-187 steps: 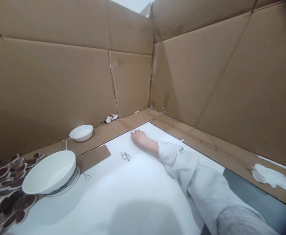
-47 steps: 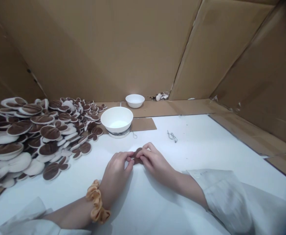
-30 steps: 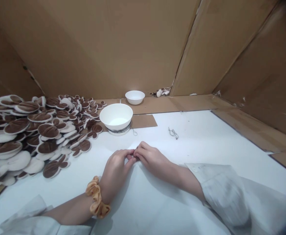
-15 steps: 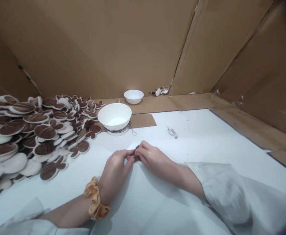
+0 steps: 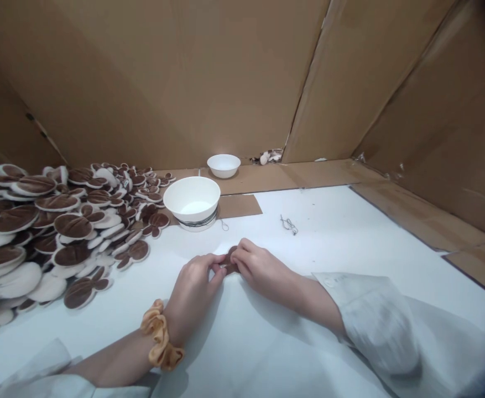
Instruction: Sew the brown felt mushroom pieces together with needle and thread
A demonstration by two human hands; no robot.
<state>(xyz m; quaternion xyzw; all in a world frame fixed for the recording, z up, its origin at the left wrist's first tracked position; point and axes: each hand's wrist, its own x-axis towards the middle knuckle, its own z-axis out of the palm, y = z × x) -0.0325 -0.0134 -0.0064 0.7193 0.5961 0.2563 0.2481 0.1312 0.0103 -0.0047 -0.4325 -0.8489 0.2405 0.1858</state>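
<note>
Between my two hands is a small brown fabric piece [image 5: 231, 267], mostly covered by my fingers. My left hand [image 5: 196, 284] pinches its left side between thumb and fingers; an orange scrunchie [image 5: 161, 334] circles that wrist. On the other side my right hand [image 5: 259, 271] is closed on the same piece, thumb and fingertips together. Whether a needle or thread is in the fingers cannot be made out. Just beyond the hands stands a white bowl [image 5: 192, 202] with dark cord wound round its lower part.
A heap of brown-and-white plush pieces [image 5: 74, 226] fills the left side. Behind the large bowl sits a smaller white bowl [image 5: 224, 166]. A tangle of dark thread [image 5: 288, 224] lies on the white table [image 5: 329, 237]. Cardboard walls [image 5: 176, 83] enclose the back and sides.
The view has shifted slightly, so the surroundings sit a little further left. Both hands stay on the brown piece, with slightly more of it showing between the fingers.
</note>
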